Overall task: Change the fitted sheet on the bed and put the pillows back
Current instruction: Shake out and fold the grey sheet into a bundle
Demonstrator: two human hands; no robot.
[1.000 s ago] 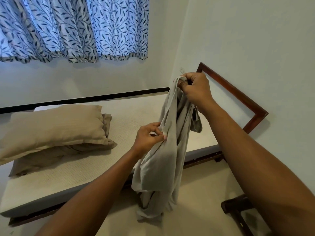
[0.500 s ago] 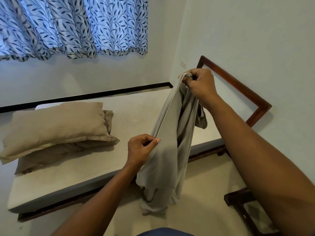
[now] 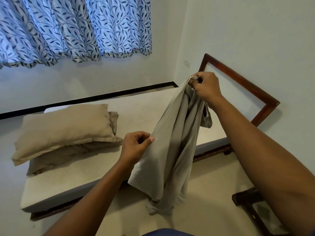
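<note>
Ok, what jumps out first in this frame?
The grey sheet hangs bunched mid-frame, its top gripped by the right hand and an edge pinched lower by the left hand. Left of it, two tan pillows lie stacked on the bare mattress, below a blue leaf-print curtain.

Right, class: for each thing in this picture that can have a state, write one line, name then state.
Sheet: bunched, hanging from both hands.
Mattress: bare, uncovered.
Pillows: stacked two high on mattress.
Curtain: drawn shut.
Left hand: pinches sheet's edge.
Right hand: grips sheet's top.
</note>
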